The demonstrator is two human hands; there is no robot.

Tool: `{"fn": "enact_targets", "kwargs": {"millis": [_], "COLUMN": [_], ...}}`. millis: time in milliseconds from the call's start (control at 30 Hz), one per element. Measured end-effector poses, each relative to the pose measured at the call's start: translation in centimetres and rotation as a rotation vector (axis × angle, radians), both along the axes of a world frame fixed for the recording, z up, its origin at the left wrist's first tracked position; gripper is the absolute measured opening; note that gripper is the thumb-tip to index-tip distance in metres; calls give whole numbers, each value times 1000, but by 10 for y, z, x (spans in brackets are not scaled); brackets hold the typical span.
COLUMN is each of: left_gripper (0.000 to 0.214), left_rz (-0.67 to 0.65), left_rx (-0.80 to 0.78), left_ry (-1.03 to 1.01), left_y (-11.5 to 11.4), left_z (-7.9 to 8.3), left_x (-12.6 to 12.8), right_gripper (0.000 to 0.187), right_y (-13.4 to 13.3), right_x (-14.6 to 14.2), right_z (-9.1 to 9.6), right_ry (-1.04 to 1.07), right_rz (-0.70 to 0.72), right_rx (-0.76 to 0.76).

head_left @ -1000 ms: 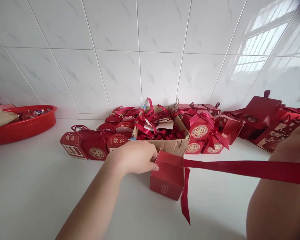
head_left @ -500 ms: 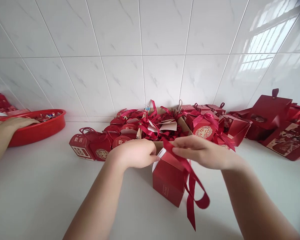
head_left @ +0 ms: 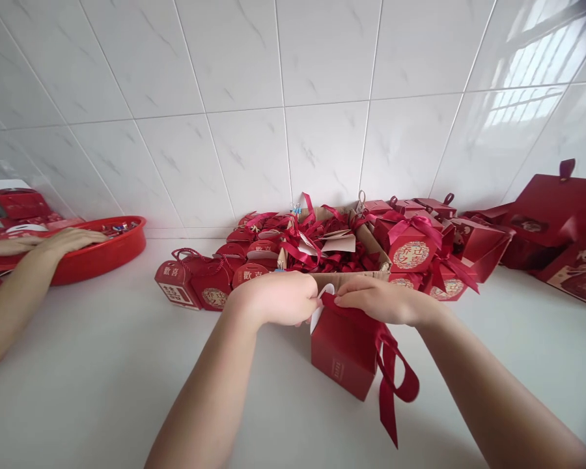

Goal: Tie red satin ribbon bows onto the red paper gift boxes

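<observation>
A small red gift box [head_left: 344,352] stands on the white counter in front of me, its white inner flap [head_left: 316,318] showing at the upper left. My left hand [head_left: 283,299] is closed at that top edge, fingertips on the flap; part of its grip is hidden. Between the thumb and fingers of my right hand [head_left: 376,298] is pinched a dark red ribbon [head_left: 389,420]. The ribbon lies across the box top close to the left fingertips. Its loop and tail hang down the box's right side.
Behind the box, a cardboard carton [head_left: 371,244] holds ribbons and paper tags. Finished-looking red boxes [head_left: 215,290] stand left of it, beribboned boxes [head_left: 410,251] right. Larger red boxes [head_left: 542,208] sit far right. At left, another person's hand [head_left: 73,241] reaches into a red basin [head_left: 122,251].
My right hand has lowered toward the box top and closer to my left hand, bringing the ribbon down flatter across the box. The view has shifted slightly left.
</observation>
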State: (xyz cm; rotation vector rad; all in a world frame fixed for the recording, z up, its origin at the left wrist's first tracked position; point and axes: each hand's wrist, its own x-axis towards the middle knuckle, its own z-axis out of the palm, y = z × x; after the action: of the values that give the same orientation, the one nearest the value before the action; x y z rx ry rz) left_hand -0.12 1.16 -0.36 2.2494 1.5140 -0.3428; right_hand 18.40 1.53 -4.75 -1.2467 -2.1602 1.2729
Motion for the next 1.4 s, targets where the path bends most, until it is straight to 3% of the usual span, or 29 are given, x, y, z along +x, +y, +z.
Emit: {"fn": "enact_targets", "kwargs": {"millis": [200,367,633,867,1000,1133,1267,1400], "left_gripper": [31,35,25,10,16,14,13,15], "left_rz": [-4,20,-22,-53,-34,65,134,251], "left_rx": [-57,60,-13,96,287,432,291,121], "left_ry": [-32,-98,-126,-213,-504,-1059,-1709,-1978], "left_y": [-5,-2,5,5,4,3,5,6], "left_z": [7,13,5,6,14,23,29,34], "left_x": [-2,-18,-7,-8,-18,-24,-28,-32], "right_gripper": [24,24,26,31,29,23,17,21], "right_y": [4,2,2,0,-10,-23,-27,-21], "right_x": [-2,-2,-2,0,17,45,64,58], "right_z": [-3,2,-1,7,23,33,32,27], "right_ry": [-66,-76,-78,-109,-162,-314,-459,-430], "right_rz": [-18,-14,11,52,-50,-213,-111,31], "right_rx": [-63,-46,-31,21,188,362,322,171]}}
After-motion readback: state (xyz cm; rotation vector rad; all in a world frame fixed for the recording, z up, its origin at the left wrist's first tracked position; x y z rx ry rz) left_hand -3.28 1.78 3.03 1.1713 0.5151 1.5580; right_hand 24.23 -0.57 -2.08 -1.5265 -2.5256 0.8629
